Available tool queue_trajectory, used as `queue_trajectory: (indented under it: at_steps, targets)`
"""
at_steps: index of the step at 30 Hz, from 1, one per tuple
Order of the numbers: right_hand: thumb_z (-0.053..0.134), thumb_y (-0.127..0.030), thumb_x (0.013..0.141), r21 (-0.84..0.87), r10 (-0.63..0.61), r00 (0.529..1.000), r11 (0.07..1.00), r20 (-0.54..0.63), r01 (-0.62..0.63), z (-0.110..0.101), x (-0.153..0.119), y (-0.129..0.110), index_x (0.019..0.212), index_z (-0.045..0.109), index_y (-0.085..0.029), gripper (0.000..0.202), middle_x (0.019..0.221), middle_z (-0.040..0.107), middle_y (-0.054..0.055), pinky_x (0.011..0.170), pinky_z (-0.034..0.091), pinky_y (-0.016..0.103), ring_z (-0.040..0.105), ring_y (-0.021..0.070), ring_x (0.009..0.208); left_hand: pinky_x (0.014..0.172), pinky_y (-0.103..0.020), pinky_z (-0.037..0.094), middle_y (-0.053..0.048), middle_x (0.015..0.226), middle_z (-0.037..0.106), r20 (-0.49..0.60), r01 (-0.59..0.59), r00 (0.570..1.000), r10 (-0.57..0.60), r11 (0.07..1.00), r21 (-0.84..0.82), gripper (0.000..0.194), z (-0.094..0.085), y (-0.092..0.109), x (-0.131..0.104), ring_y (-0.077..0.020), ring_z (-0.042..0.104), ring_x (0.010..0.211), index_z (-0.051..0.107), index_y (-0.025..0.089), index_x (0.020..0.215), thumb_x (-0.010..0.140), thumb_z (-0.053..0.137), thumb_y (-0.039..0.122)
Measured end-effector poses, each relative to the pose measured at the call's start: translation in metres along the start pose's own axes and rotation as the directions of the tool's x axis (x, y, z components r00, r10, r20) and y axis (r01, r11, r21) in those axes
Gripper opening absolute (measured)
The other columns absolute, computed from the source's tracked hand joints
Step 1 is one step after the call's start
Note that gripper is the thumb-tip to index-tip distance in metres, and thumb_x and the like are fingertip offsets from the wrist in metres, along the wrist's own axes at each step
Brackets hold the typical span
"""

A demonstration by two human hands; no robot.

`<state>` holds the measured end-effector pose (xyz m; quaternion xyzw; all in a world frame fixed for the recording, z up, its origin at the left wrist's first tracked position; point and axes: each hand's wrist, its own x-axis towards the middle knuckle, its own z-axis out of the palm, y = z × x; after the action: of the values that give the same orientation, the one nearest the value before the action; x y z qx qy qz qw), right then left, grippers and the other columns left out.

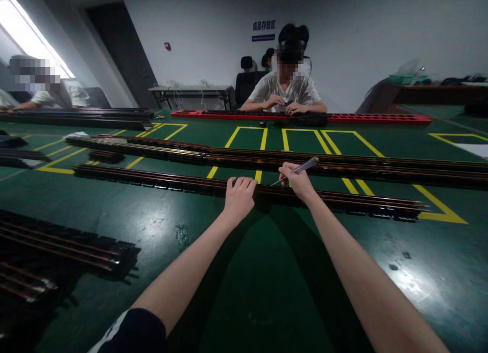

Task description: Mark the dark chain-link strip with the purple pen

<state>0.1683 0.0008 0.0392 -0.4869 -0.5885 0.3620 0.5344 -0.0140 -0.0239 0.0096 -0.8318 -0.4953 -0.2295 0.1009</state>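
A long black strip (190,185) with several copper-coloured rods along it lies across the green table in front of me. My left hand (240,193) is closed over the strip near its middle, its fingers curled across the far edge. To the right, my right hand (296,181) holds a screwdriver (307,165) with a translucent handle, gripped like a pen. Its thin metal shaft slants down to the left, and the tip is at the strip, between my two hands. What exactly the tip touches is too small to tell.
More long rodded strips (381,165) lie just beyond mine, and others (68,241) at the near left. Yellow tape outlines (442,218) mark the green table (244,292). Across it, a co-worker (284,91) handles parts at a red rail (381,119); another person (57,91) sits far left.
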Motion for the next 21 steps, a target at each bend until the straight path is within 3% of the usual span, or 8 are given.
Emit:
queue_trajectory:
  at_steps: [6,13,21]
  targets:
    - [0.059,-0.039,0.077,-0.019,-0.026,1.0,0.999,-0.005,0.026,-0.0017,0.0002,0.0044,0.047,0.047,-0.02,0.037,0.044,0.047,-0.003,0.046,0.035,0.024,0.045,0.0089,0.042,0.103,-0.045,0.034,-0.007,0.12,0.067,0.028,-0.01,1.0,0.012,0.998,-0.058,0.043,-0.0004,-0.0016,0.0012,-0.0226,0.057,0.115,0.063,0.017,0.114,0.083,0.037,0.001]
    - [0.054,-0.029,0.075,0.013,-0.031,0.999,0.999,-0.03,0.032,-0.0046,0.0008,0.0067,0.045,0.046,-0.02,0.032,0.043,0.044,-0.003,0.044,0.033,0.023,0.042,0.0086,0.041,0.103,-0.043,0.036,-0.007,0.122,0.067,0.05,-0.03,0.998,0.034,0.995,-0.093,0.046,-0.0023,-0.0036,0.0026,-0.0208,0.057,0.116,0.062,0.015,0.117,0.082,0.036,0.0]
    - [0.052,-0.027,0.075,0.038,-0.035,0.997,0.999,-0.075,0.038,-0.0072,0.0027,0.0106,0.043,0.046,-0.02,0.033,0.042,0.042,-0.003,0.045,0.031,0.024,0.039,0.0086,0.04,0.103,-0.043,0.037,-0.008,0.124,0.065,0.094,-0.023,0.995,0.036,0.991,-0.129,0.043,-0.0057,-0.0038,0.0026,-0.0209,0.056,0.117,0.059,0.015,0.121,0.084,0.039,0.01]
